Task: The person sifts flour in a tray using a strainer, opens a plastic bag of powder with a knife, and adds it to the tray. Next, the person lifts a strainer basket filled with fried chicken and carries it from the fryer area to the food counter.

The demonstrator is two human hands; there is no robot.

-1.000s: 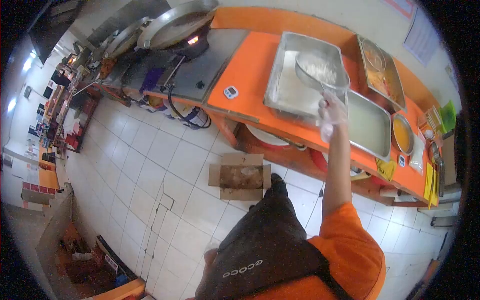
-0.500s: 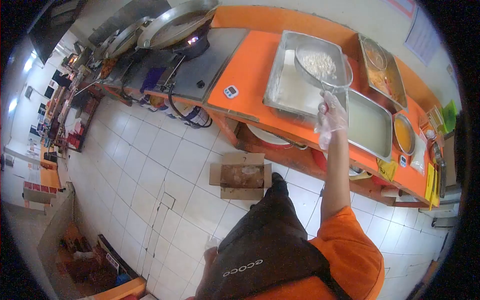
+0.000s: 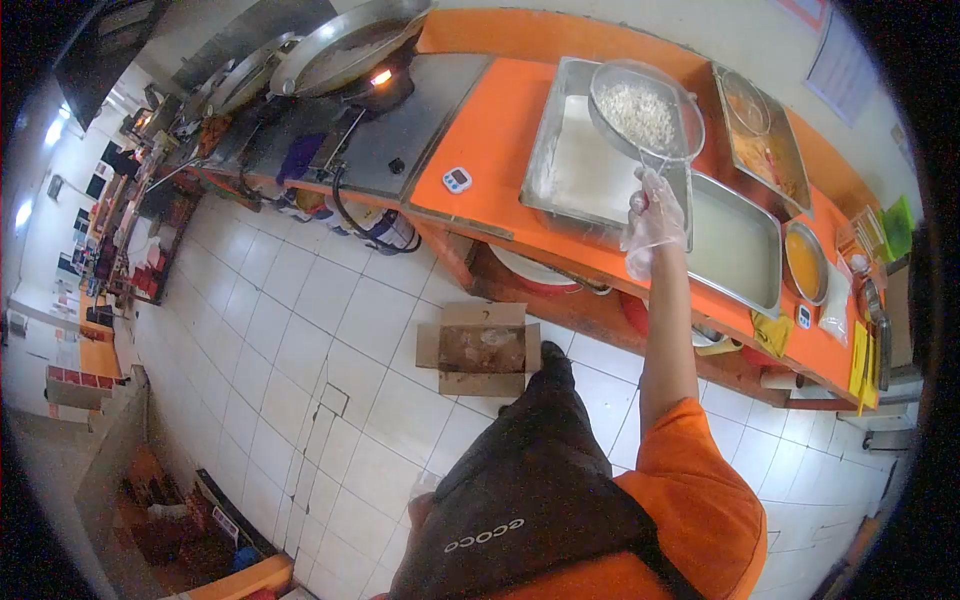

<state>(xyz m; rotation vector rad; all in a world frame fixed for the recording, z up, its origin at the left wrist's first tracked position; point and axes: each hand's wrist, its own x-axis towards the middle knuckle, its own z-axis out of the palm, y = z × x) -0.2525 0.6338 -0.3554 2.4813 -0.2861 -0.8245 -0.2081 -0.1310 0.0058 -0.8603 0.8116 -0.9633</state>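
Note:
My right hand [image 3: 655, 222], in a clear plastic glove, is closed around the handle of a round mesh strainer [image 3: 640, 112]. Small whitish pieces lie in the strainer, which is over a metal tray [image 3: 540, 185] holding white powder. To the right of that tray sits another metal tray [image 3: 735, 240] with pale, cloudy liquid. My left hand [image 3: 424, 486] shows only in part at the left of the dark apron; its fingers are mostly hidden, and a bit of clear glove is visible.
Behind stands a tray [image 3: 765, 150] with orange food and a second strainer. A bowl of orange liquid [image 3: 803, 262] and a timer [image 3: 457, 181] rest on the orange counter [image 3: 490, 130]. Large pans [image 3: 350, 45] sit over a flame at left. An open cardboard box [image 3: 480, 350] lies on the floor.
The strainer has shifted slightly up over the tray, and its whitish pieces look sharper and more spread out. My right hand stays closed on its handle.

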